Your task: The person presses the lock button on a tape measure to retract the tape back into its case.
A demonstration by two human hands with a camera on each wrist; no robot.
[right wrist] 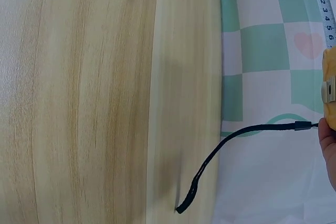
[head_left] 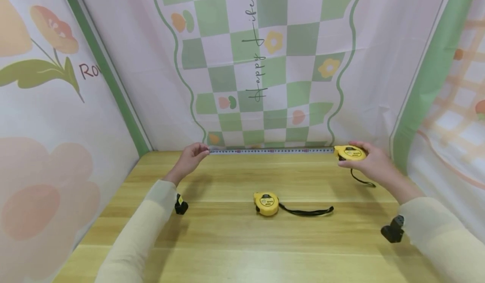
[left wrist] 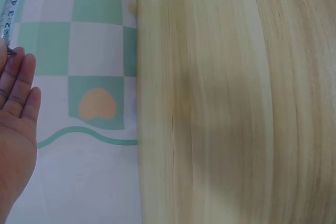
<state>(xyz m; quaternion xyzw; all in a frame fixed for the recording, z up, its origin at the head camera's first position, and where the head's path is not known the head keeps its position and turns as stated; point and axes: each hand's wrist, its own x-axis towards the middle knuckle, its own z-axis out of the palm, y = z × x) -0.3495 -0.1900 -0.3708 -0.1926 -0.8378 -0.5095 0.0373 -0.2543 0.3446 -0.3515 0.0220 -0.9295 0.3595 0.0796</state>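
Note:
My right hand (head_left: 373, 161) grips a yellow tape measure (head_left: 350, 153) near the back right of the table. Its white blade (head_left: 270, 151) is pulled out to the left, nearly level along the table's back edge. At the far end, my left hand (head_left: 191, 156) pinches the blade's tip between thumb and fingers. In the left wrist view the metal end hook (left wrist: 11, 52) shows at the fingertips. A black wrist strap (right wrist: 220, 148) dangles from the held case in the right wrist view. The blade's numbers (right wrist: 324, 11) face that camera.
A second yellow tape measure (head_left: 267, 203) lies on the wooden table (head_left: 227, 249), its black strap (head_left: 308, 212) stretched to the right. Behind the table hangs a green-and-white checked cloth (head_left: 265, 76) with lettering. Patterned cloths also hang on the left (head_left: 49, 148) and right (head_left: 451, 135).

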